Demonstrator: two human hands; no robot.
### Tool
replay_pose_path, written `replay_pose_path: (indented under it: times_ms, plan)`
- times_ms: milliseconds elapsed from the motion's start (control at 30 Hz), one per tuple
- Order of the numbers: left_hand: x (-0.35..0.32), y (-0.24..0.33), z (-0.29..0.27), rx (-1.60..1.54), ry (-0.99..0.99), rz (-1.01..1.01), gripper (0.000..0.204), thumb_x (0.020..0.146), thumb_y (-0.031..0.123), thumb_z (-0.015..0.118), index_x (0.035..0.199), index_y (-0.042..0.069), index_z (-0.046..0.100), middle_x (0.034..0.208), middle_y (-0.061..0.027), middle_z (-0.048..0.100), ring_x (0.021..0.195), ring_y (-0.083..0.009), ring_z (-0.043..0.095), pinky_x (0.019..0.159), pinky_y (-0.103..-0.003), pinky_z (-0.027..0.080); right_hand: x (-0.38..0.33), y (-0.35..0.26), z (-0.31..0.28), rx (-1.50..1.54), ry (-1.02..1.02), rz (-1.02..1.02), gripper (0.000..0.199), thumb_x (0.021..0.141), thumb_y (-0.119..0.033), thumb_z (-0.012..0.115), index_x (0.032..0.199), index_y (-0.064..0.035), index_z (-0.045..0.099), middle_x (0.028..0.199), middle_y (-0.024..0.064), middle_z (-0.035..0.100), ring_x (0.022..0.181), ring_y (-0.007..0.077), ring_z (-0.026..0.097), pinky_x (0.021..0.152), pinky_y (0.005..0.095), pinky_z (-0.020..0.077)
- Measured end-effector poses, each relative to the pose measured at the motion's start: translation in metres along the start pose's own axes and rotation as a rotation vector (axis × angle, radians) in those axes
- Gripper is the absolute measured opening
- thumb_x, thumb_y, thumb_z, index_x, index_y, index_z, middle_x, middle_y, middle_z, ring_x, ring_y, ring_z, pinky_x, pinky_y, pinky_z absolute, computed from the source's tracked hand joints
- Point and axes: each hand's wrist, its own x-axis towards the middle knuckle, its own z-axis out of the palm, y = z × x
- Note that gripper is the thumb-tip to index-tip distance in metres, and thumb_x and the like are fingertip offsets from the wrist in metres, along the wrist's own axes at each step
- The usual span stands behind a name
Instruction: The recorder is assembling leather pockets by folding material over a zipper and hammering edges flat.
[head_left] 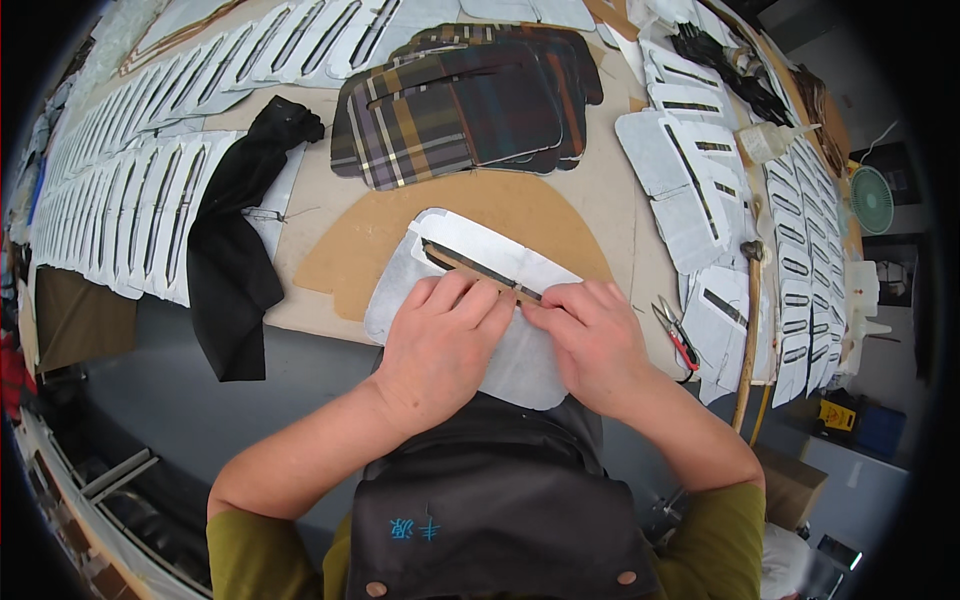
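We press both hands, left hand [440,345] and right hand [592,340], flat and unclenched on the white slotted panel [470,245]; it looks thin, light and floppy, best pinned beside its slit.

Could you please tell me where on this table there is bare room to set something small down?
Bare tabletop shows between the black cloth, the plaid pieces and the brown board. A narrower strip lies between that board and the white slotted pieces on the right. Crowded: the left rows of white pieces and the right edge by the scissors.
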Motion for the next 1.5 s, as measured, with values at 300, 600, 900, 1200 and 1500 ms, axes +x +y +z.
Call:
replay_pose_path:
  times_ms: [300, 600, 900, 1200, 1500]
  plan:
    - [-0.006, 0.011, -0.003, 0.063, 0.011, -0.039, 0.039, 0.082, 0.013, 0.072, 0.121, 0.013, 0.071, 0.108, -0.0029, 0.062, 0.105, -0.0253, 0.056, 0.089, -0.04, 0.044, -0.005, -0.005, -0.005, 0.061, 0.022, 0.063, 0.037, 0.072, 0.006, 0.065, 0.107, -0.0057, 0.072, 0.1, 0.0044, 0.064, 0.091, 0.0257, 0.061, 0.086, 0.0392, 0.0443]
    - [-0.008, 0.012, 0.003, 0.005, 0.056, -0.094, 0.037, 0.084, 0.015, 0.075, 0.121, 0.015, 0.071, 0.109, -0.0051, 0.061, 0.107, -0.0291, 0.054, 0.09, -0.043, 0.043, -0.036, 0.018, -0.024, 0.027, 0.001, 0.066, 0.039, 0.072, 0.006, 0.067, 0.107, -0.0085, 0.072, 0.097, 0.0039, 0.066, 0.092, 0.0266, 0.061, 0.085, 0.0406, 0.0435]
    - [-0.009, 0.012, -0.003, 0.037, 0.096, -0.133, 0.037, 0.083, 0.013, 0.075, 0.12, 0.014, 0.071, 0.111, -0.0057, 0.062, 0.106, -0.03, 0.054, 0.09, -0.043, 0.042, -0.04, 0.019, -0.015, 0.212, 0.013, 0.075, 0.049, 0.073, 0.01, 0.064, 0.116, -0.0109, 0.071, 0.1, 0.0048, 0.07, 0.094, 0.0273, 0.062, 0.087, 0.0401, 0.0441]
    - [-0.014, -0.015, -0.021, -0.306, 0.213, -0.125, 0.022, 0.079, 0.006, 0.078, 0.1, 0.006, 0.073, 0.102, -0.0092, 0.065, 0.095, -0.0292, 0.063, 0.084, -0.039, 0.05, 0.001, 0.014, -0.038, 0.446, 0.063, 0.201, 0.029, 0.081, 0.004, 0.068, 0.109, -0.0026, 0.072, 0.106, 0.0085, 0.071, 0.092, 0.0292, 0.066, 0.081, 0.0379, 0.0519]
    - [-0.007, -0.047, -0.025, -0.12, 0.257, -0.371, 0.042, 0.073, 0.018, 0.088, 0.103, 0.006, 0.06, 0.1, -0.0094, 0.057, 0.097, -0.0331, 0.057, 0.084, -0.042, 0.045, 0.119, 0.014, 0.023, 0.447, -0.225, 0.296, 0.03, 0.084, -0.012, 0.073, 0.111, -0.0007, 0.067, 0.099, 0.0092, 0.069, 0.082, 0.021, 0.067, 0.074, 0.0347, 0.0539]
